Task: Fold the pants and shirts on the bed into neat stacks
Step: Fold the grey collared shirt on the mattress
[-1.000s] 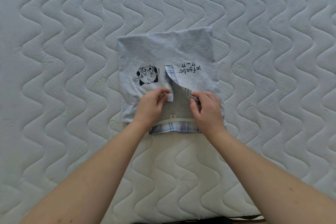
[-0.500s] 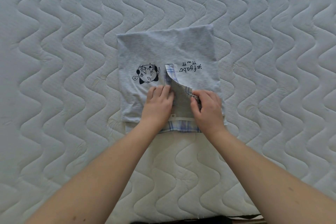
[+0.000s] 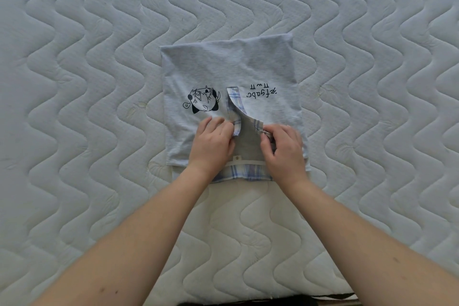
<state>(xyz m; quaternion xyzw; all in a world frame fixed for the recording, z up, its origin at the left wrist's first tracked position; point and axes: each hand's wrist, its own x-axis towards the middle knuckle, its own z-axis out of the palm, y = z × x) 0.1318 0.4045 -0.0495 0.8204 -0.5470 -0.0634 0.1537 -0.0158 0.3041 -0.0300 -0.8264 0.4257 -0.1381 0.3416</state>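
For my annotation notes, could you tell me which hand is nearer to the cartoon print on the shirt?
Left. The left hand sits just below the cartoon print; the right hand is farther off, across the plaid placket.

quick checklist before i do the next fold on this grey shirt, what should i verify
1. Left hand grips the left plaid-lined placket flap: ok.
2. Right hand pinches the right placket edge: ok.
3. Placket closed flat: not ok, it gapes open in a V.
4. Folded grey cotton shirt with cartoon print lies as a flat rectangle on the white quilted mattress: ok.
5. Plaid collar tucked in: not ok, it pokes out at the near edge.
6. Layers underneath smooth: cannot tell.
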